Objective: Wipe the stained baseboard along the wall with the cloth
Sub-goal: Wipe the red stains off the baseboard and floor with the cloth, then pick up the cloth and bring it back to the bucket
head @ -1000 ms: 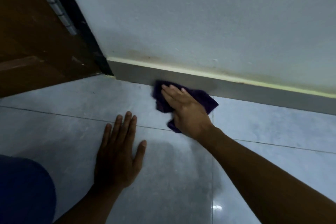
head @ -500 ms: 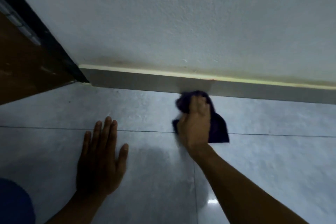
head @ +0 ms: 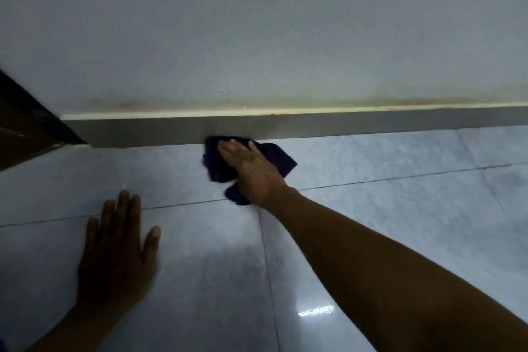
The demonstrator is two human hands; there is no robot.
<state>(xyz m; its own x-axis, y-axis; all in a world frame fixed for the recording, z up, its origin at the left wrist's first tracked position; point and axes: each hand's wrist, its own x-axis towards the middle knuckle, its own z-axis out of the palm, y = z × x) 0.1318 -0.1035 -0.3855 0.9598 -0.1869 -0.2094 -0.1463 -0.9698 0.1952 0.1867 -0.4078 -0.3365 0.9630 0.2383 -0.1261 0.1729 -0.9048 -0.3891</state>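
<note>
Purple cloth (head: pixel 281 158) sits bunched at the floor's (head: pixel 400 197) far edge, pressed against the grey baseboard (head: pixel 371 123) by the right hand's (head: pixel 251 168) straight fingers. The left hand (head: pixel 114 254) rests flat on the floor, fingers spread. Brown stains (head: pixel 414 100) show along the top to the right, so much wiping seems left.

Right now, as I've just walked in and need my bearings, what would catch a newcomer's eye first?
The right hand presses a dark purple cloth against the foot of the grey baseboard, mid-frame. The left hand lies flat on the glossy tiled floor, lower left. Brownish stains run along the wall just above the baseboard's pale top edge.
</note>
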